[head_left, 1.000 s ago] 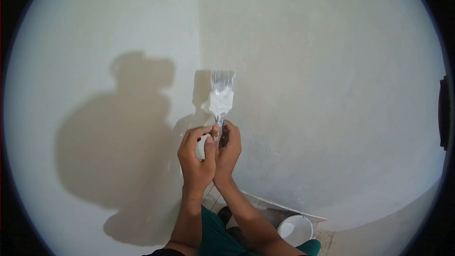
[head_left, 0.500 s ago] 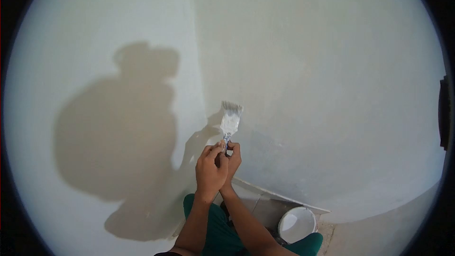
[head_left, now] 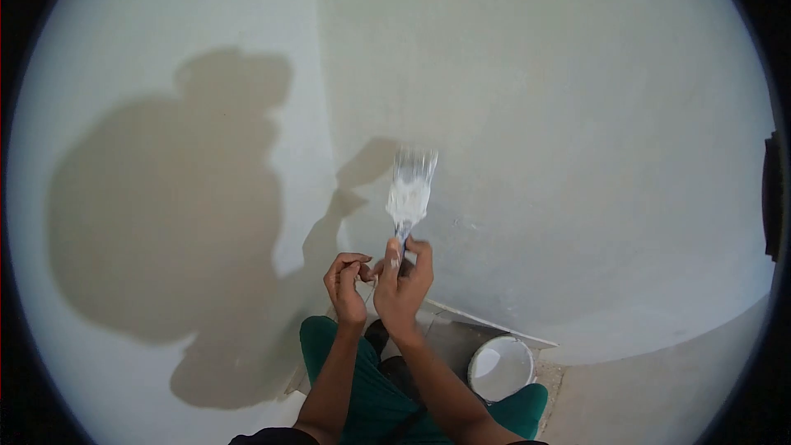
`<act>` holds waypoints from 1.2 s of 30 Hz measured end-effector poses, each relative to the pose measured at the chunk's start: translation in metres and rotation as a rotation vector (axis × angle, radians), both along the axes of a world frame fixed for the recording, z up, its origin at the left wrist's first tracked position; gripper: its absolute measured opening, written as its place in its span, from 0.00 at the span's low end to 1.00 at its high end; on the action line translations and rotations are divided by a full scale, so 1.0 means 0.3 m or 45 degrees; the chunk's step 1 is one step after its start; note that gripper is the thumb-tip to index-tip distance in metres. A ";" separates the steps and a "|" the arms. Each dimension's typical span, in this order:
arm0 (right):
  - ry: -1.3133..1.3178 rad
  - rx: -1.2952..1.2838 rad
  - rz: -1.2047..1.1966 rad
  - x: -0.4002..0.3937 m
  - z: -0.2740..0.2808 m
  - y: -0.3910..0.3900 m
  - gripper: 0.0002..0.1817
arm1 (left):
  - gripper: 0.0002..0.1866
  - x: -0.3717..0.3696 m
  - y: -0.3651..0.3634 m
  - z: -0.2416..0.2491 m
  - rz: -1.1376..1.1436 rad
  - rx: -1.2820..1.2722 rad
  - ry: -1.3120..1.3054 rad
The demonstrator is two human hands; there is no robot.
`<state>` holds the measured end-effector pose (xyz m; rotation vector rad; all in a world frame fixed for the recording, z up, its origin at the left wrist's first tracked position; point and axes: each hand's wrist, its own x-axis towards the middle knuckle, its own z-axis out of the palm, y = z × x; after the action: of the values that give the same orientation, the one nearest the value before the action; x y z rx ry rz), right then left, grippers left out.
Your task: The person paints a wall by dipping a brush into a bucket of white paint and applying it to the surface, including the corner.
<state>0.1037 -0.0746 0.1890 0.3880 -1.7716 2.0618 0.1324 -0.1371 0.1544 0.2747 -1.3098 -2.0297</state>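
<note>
A paintbrush [head_left: 409, 198] stands bristles up in front of the wall, its bristles and ferrule smeared with white paint. My right hand [head_left: 405, 292] is closed around its handle, with white paint on a finger. Just left of it is my left hand [head_left: 348, 284], fingers curled in towards the thumb; I cannot tell whether anything is pinched in it. Its fingertips are close to the right hand's curled fingers and below the brush head.
Two pale walls meet at a corner [head_left: 325, 99] left of the brush. My shadow falls on the left wall [head_left: 124, 0]. A white bucket [head_left: 501, 386] stands on the tiled floor [head_left: 453, 342] by my right knee. A dark object [head_left: 772, 198] is at the far right edge.
The hands have separated, the left coming off the brush handle to the left. The brush, in the right hand, is slightly higher and farther right in view. The view has shifted a little.
</note>
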 end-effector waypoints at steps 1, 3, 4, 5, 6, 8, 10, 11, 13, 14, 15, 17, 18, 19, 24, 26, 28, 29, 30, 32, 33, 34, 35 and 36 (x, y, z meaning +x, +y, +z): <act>0.025 -0.002 -0.008 -0.051 0.069 -0.016 0.10 | 0.12 -0.035 0.010 0.013 0.017 -0.019 -0.016; -0.038 -0.033 -0.002 -0.091 0.128 -0.021 0.10 | 0.11 -0.036 0.050 0.048 0.032 -0.009 0.074; -0.143 -0.056 0.009 -0.105 0.143 -0.018 0.10 | 0.11 -0.034 0.064 0.057 0.041 -0.006 0.118; -0.249 -0.078 0.023 -0.112 0.146 -0.018 0.11 | 0.10 -0.039 0.071 0.039 0.046 0.024 0.153; -0.247 -0.044 -0.019 -0.112 0.118 -0.022 0.11 | 0.10 -0.051 0.073 0.006 0.054 0.055 0.190; -0.244 0.026 -0.096 -0.102 -0.003 -0.033 0.12 | 0.10 -0.070 0.071 -0.051 0.079 0.116 0.229; -0.275 0.171 -0.203 -0.099 -0.114 -0.033 0.12 | 0.09 -0.092 0.058 -0.107 0.104 0.177 0.209; -0.287 0.245 -0.258 -0.082 -0.174 -0.029 0.12 | 0.09 -0.083 0.052 -0.145 0.089 0.159 0.145; -0.320 0.242 -0.246 -0.049 -0.296 -0.029 0.11 | 0.09 -0.058 0.034 -0.226 0.053 0.121 0.010; -0.338 0.240 -0.240 -0.025 -0.350 -0.024 0.11 | 0.09 -0.048 0.028 -0.269 -0.021 0.117 -0.013; -0.297 0.339 -0.278 0.012 -0.354 -0.010 0.11 | 0.10 -0.040 0.026 -0.308 -0.093 0.112 -0.035; -0.203 0.535 -0.351 0.057 -0.338 0.008 0.11 | 0.11 -0.065 -0.003 -0.380 -0.258 0.065 -0.093; -0.256 0.474 -0.270 0.069 -0.322 0.014 0.11 | 0.11 -0.072 -0.017 -0.417 -0.352 0.027 -0.138; -0.315 0.416 -0.189 0.080 -0.301 0.025 0.10 | 0.12 -0.075 -0.020 -0.455 -0.448 -0.007 -0.188; -0.266 0.085 -0.027 0.014 -0.113 0.040 0.11 | 0.13 -0.140 -0.001 -0.566 -0.825 -0.055 -0.382; -0.241 0.044 -0.052 -0.023 -0.036 0.042 0.10 | 0.14 -0.134 0.023 -0.557 -1.009 0.098 -0.507; -0.354 0.077 -0.070 -0.044 -0.048 0.047 0.10 | 0.15 -0.131 0.042 -0.555 -1.204 0.365 -0.654; -0.389 0.122 -0.093 -0.067 -0.076 0.043 0.10 | 0.16 -0.130 0.057 -0.566 -1.192 0.321 -0.672; -0.421 0.167 -0.118 -0.082 -0.124 0.042 0.10 | 0.16 -0.123 0.058 -0.570 -1.165 0.248 -0.674; -0.219 0.390 -0.273 -0.071 -0.250 0.050 0.10 | 0.16 -0.115 0.044 -0.539 -1.089 0.083 -0.668; -0.118 0.503 -0.348 -0.062 -0.319 0.052 0.11 | 0.16 -0.121 0.022 -0.533 -1.100 0.044 -0.667; -0.308 0.388 -0.269 -0.046 -0.390 0.051 0.11 | 0.16 -0.126 -0.001 -0.526 -1.111 0.005 -0.666; -0.495 0.270 -0.189 -0.024 -0.465 0.049 0.11 | 0.16 -0.132 -0.042 -0.539 -1.183 0.018 -0.674; -0.686 0.149 -0.105 -0.003 -0.518 0.055 0.11 | 0.16 -0.139 -0.059 -0.561 -1.251 0.033 -0.688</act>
<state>0.1028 -0.0582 0.0335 -0.2349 -2.1674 2.1416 0.0907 -0.1549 -0.0140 0.2138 -2.0146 -2.9105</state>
